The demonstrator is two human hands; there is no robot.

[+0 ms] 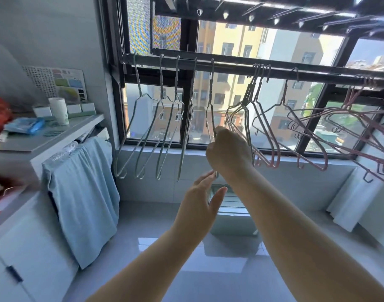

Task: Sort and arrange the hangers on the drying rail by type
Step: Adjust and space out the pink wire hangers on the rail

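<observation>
Right hand (229,149) grips grey hanger (211,94) on rail (230,69); left hand (203,197) straight-fingered at its lower end.

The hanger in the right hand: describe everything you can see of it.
The hanger is thin grey-green wire, seen nearly edge-on. Its hook sits over the drying rail, fifth from the left, with a twisted neck below. The right hand grips its shoulder; its lower end shows by the fingertips of the left hand, contact unclear.

Home laundry balcony / utility rm in an apt: drying rail (230,69) w/ wire hangers (211,88) across a big window (118,105), apt blocks (228,40) outside, white cabinet (34,247) w/ cluttered counter (56,136), blue cloth (84,192) draped off it, glossy tiled floor (165,225).
</observation>
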